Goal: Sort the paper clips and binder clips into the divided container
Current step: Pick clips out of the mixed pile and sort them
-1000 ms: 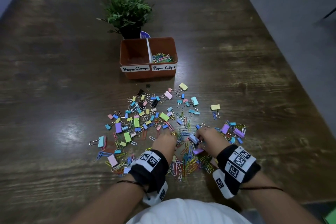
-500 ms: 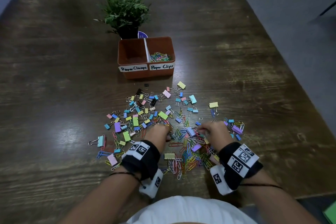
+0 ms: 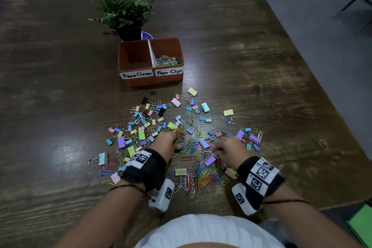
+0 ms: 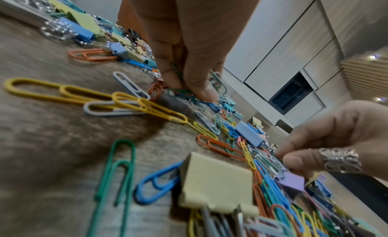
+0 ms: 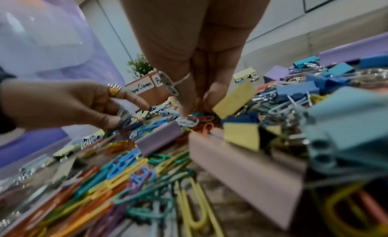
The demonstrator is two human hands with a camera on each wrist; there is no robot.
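Note:
The brown divided container [image 3: 150, 80] stands beyond the pile; its left half, labelled Paper Clamps, looks empty, and its right half holds paper clips [image 3: 168, 61]. Mixed coloured paper clips [image 3: 202, 174] and binder clips [image 3: 141, 134] lie scattered in front of me. My left hand [image 3: 180, 143] is down in the pile and pinches a green paper clip [image 4: 180, 91] between thumb and fingers [image 4: 202, 91]. My right hand [image 3: 216, 150], with a silver ring, pinches paper clips [image 5: 189, 121] at the pile's middle right, fingertips [image 5: 210, 99] pointing down.
A potted green plant [image 3: 123, 9] stands right behind the container. The dark wooden table [image 3: 60, 106] extends left and far. Its right edge [image 3: 314, 78] drops to a grey floor. A large yellow binder clip [image 4: 216, 180] lies just below my left wrist.
Both hands have moved a little farther from my body into the pile, and their fingers have closed on paper clips. The container has not moved.

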